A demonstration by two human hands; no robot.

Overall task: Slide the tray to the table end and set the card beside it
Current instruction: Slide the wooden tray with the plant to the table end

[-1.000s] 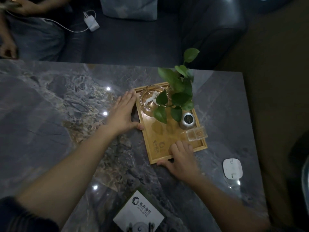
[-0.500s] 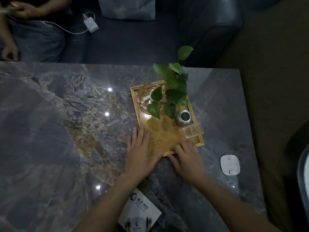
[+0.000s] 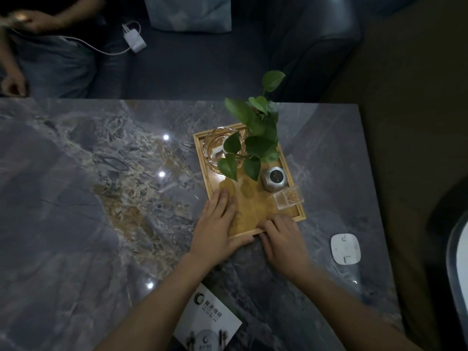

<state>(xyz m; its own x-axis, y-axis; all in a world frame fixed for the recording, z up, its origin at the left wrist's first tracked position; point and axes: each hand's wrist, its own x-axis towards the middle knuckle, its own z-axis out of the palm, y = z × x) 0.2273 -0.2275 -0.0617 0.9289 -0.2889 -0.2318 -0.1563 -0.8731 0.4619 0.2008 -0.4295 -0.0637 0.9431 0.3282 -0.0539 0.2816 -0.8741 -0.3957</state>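
Note:
A wooden tray [image 3: 255, 214] lies on the grey marble table [image 3: 76, 198], towards its far right part. On it stand a glass ashtray [image 3: 215, 148], a leafy green plant [image 3: 255, 143], a small metal pot [image 3: 275, 178] and a clear box of toothpicks [image 3: 288, 198]. My left hand [image 3: 215, 229] lies flat over the tray's near left corner, thumb along the near rim. My right hand [image 3: 281, 236] presses with curled fingers on the near rim beside it. A white printed card [image 3: 210, 323] lies near the table's front edge, partly under my left forearm.
A white rounded device [image 3: 345, 248] sits on the table right of the tray. Beyond the far edge is a dark sofa with a cushion [image 3: 190, 11], a charger and cable [image 3: 135, 41]. Another person's arm and hand [image 3: 12, 84] are at the far left.
My left hand has moved from the tray's left side to its near left corner. The tray has shifted a little away from me, towards the far edge. My right hand stays on the near rim.

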